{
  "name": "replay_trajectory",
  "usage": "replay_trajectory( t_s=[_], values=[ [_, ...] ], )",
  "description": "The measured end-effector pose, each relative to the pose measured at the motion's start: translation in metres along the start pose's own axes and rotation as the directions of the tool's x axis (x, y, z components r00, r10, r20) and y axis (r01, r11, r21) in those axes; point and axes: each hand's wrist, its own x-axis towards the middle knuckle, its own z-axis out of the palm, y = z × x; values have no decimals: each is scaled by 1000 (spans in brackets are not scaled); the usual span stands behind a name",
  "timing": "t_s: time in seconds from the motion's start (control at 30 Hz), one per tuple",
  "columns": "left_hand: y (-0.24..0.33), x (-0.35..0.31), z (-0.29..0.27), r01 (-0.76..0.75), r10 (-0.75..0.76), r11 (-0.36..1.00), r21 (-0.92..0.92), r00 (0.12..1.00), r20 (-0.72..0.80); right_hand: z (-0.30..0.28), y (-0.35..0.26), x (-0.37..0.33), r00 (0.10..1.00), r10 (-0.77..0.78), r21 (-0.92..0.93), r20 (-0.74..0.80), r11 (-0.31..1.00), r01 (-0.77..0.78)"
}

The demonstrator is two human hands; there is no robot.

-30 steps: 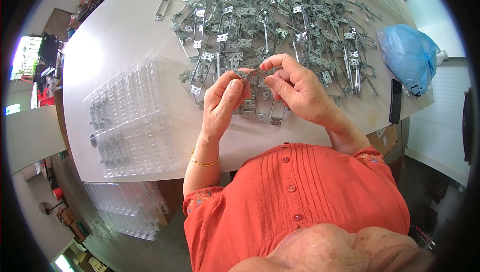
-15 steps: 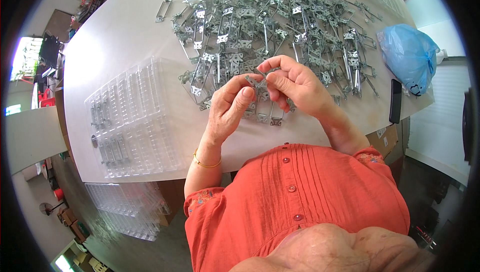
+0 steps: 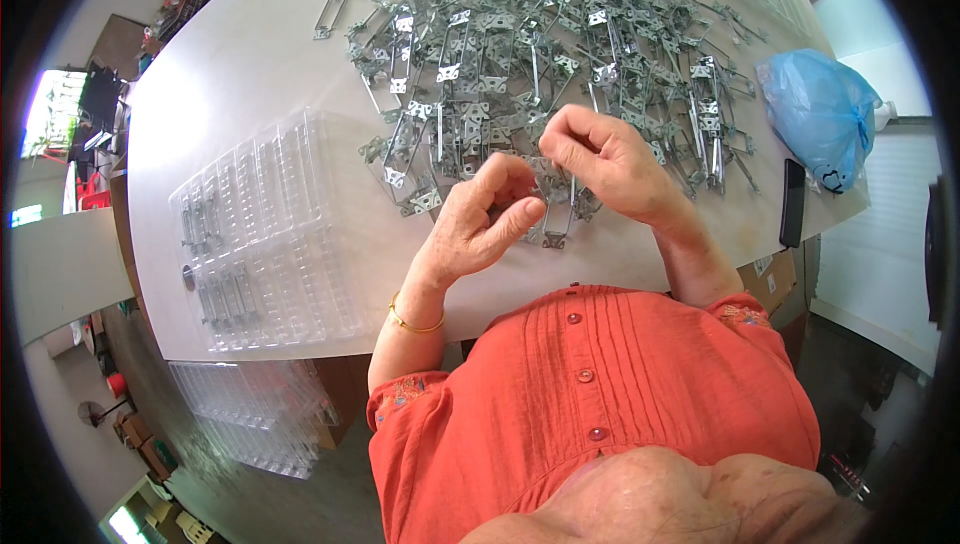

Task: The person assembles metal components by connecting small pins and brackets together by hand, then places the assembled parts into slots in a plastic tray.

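My left hand (image 3: 488, 219) is held over the near edge of a heap of metal brackets (image 3: 490, 84). Its fingers are curled in, with the thumb pointing right; anything inside them is hidden. Up and to the right, my right hand (image 3: 612, 166) is closed in a pinch, thumb against the bent forefinger, and I cannot make out what it holds. The hands are apart. Between and just below them shows one metal bracket (image 3: 553, 240), two thin rods joined by a plate; whether a finger touches it, I cannot tell.
Clear plastic trays (image 3: 290, 214) lie at the left, some slots holding brackets. A lone bracket (image 3: 331, 14) sits off the heap. On the right are a black phone (image 3: 791, 204) and a blue plastic bag (image 3: 818, 119). More clear trays (image 3: 255, 414) are stacked below the table edge.
My hands have parted: fingertips that met over a small metal piece are now separated. The right hand moved right, and the left hand's fingers curled in more.
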Motion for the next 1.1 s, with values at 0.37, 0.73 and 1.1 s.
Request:
replay_trajectory(
  t_s=[0.37,0.73,1.1],
  values=[
    [-3,4,4,63,-271,844,-533,907,-322,1,-20,-9,972,235,328,29,916,-231],
    [-9,0,-2,65,-254,850,-523,920,-299,22,-27,-12,969,231,359,87,900,-247],
    [-18,0,2,-56,38,996,-63,965,-261,30,-14,-11,964,263,378,37,889,-257]
  ],
)
